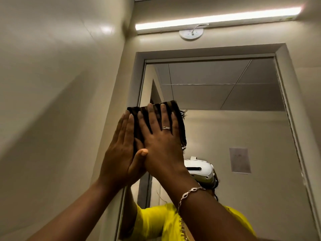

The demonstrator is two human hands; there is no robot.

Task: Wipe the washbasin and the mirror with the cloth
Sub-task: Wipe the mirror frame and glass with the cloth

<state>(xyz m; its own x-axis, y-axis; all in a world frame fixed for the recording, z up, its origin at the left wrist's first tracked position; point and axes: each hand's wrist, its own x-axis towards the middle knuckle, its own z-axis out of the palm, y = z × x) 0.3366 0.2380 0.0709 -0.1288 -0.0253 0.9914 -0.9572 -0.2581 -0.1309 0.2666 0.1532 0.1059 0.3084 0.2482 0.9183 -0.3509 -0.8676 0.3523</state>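
Head view, looking up: the cloth (180, 126) is dark brown with lighter stripes, folded into a rough square, and a short ragged fringe runs down its right edge. It sits flat against the mirror (225, 119), in the upper left part of the glass, just inside the grey frame (208, 53).

My right hand (159, 146) lies spread over the cloth with its palm toward the glass. Its fingers (151, 117) are straight and fanned apart, pressing the fabric to the mirror, with nothing curled round it. A silver ring (166, 128) is on one finger and a chain bracelet (188, 193) on the wrist.

My left hand (119, 153) stands just beside the right, at the cloth's left edge. Its fingers (128, 119) are straight and held close together, tips up, and the thumb crosses onto the base of my right hand. They seem to rest on the cloth's left margin — though I cannot tell whether they also touch the frame behind it.

Below my hands the glass reflects a white headset (199, 169) and a yellow garment (156, 221), and further right a sheet of paper (240, 160) on the wall behind. Above the frame a lit tube light (217, 19) runs across, with a round white plate (191, 33) just under it. A cream wall (52, 84) fills the left side.
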